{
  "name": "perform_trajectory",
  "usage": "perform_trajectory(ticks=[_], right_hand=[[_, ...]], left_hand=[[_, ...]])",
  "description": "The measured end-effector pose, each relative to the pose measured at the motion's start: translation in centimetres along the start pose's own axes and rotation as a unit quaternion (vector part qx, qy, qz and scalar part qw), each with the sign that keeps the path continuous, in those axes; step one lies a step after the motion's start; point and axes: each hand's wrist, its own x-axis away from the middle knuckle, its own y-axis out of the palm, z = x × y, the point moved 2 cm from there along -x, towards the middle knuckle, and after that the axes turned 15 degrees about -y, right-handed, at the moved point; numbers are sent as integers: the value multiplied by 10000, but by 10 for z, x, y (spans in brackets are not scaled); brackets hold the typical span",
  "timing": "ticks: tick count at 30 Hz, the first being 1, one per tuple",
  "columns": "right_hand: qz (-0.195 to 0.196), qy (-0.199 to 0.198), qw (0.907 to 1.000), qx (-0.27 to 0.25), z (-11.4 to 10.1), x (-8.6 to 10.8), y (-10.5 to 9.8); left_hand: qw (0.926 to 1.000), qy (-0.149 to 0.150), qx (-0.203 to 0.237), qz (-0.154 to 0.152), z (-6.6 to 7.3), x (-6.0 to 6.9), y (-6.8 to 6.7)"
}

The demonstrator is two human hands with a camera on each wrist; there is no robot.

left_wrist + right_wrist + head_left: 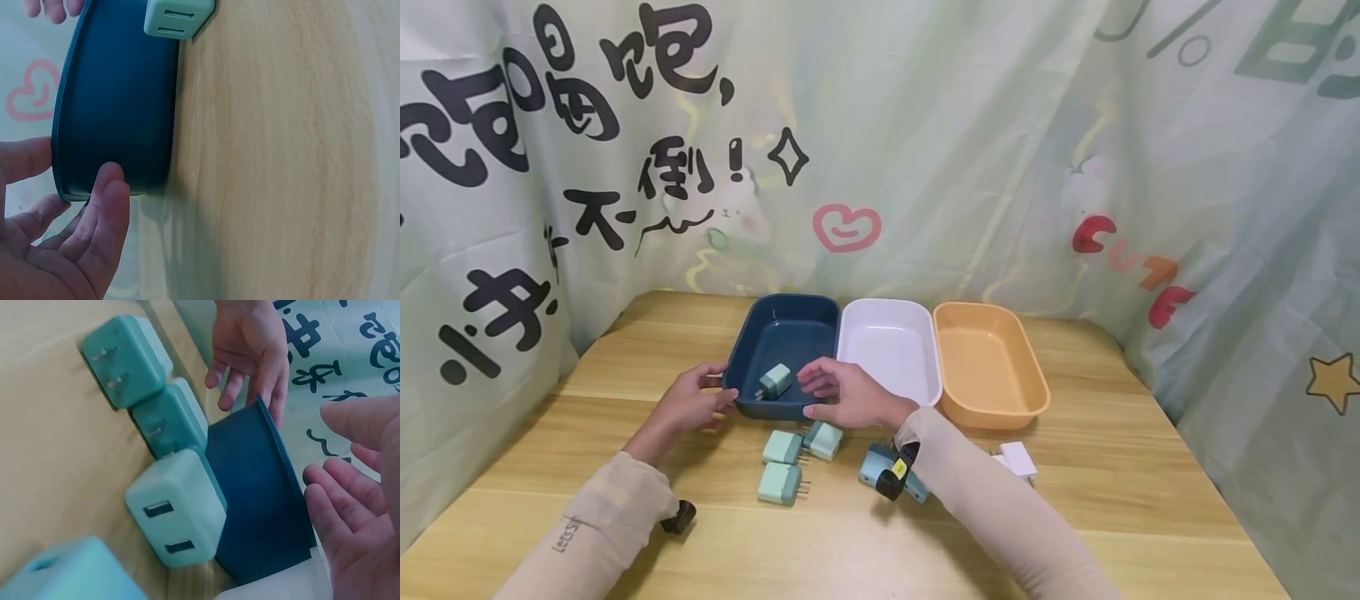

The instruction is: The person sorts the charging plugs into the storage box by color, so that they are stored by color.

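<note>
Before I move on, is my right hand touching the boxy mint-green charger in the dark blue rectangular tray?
Apart: the head view shows tray floor between right hand and charger.

Three mint-green, boxy plastic plugs (178,515) lie close together on the pale wooden desk (50,456) beside a dark blue plastic tray (265,494). The left hand (255,344) is at one tray corner, the right hand (362,528) beside its rim.

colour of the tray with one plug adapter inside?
Dark blue tray; the head view shows it best.
</note>
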Motion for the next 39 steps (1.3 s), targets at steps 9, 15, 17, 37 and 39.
perform_trajectory(ticks=[9, 15, 17, 37, 39], right_hand=[[-133, -72, 9998, -148, -7, 12, 9], [-302, -155, 9993, -166, -14, 23, 16], [-376, -89, 9991, -158, -15, 27, 17], [-1057, 281, 9775, 1803, -11, 46, 19], [-1088, 320, 9748, 1920, -11, 47, 19]], left_hand=[[10000, 32, 4, 3, -2, 0, -1], [10000, 34, 16, 16, -1, 0, 0], [10000, 19, 10, 20, -1, 0, 0], [10000, 50, -14, 20, 0, -1, -1], [10000, 66, -4, 6, 0, -1, -1]])
